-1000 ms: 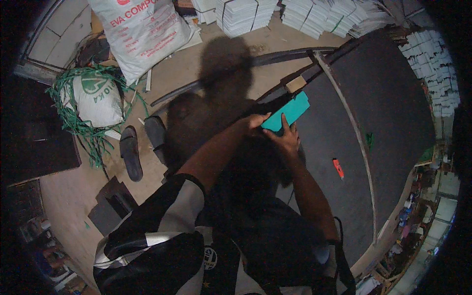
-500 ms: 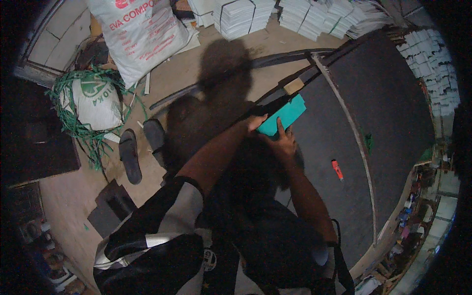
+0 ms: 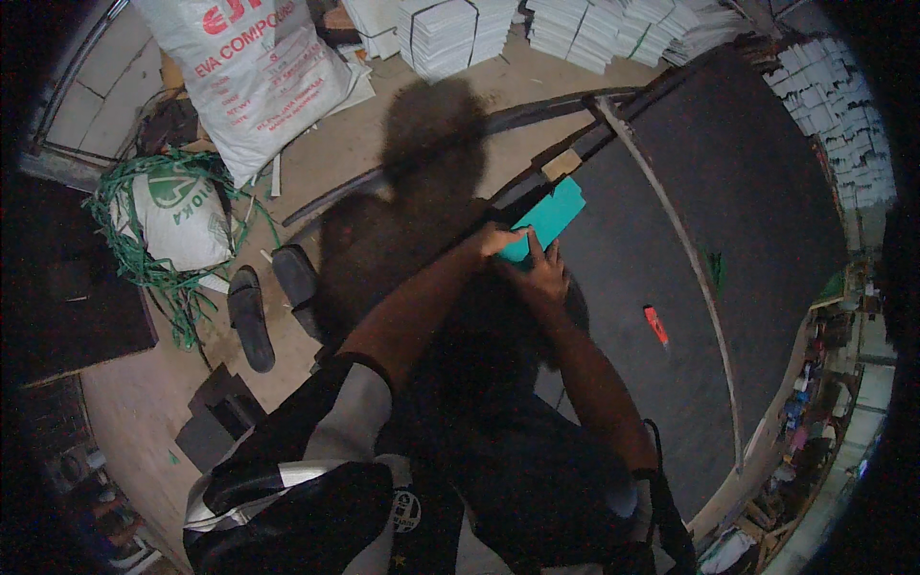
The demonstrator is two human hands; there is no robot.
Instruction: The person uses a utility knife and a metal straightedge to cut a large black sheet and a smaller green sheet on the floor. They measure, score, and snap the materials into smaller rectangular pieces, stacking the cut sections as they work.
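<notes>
A flat teal rectangular piece [image 3: 554, 216], perhaps a sheet or thin stack, is held at its near end in both hands. My left hand [image 3: 498, 239] grips its left side, the thumb lying over the top face. From below and to the right, my right hand [image 3: 542, 276] holds the near edge with its fingers bent up against it. Past the far end of the teal piece lies a small tan block [image 3: 561, 165]. To the right, a red-orange utility knife [image 3: 655, 326] rests on the dark sheet [image 3: 623, 259].
A wooden strip [image 3: 671, 211] crosses the dark sheets. Bundled white stacks [image 3: 452, 38] stand at the back, more at the far right. At left are a large white sack [image 3: 254, 77], a smaller sack [image 3: 182, 216] ringed with green straps, and black sandals [image 3: 251, 321].
My left thumb has come further over the teal piece's near end. The scene has shifted slightly with my head.
</notes>
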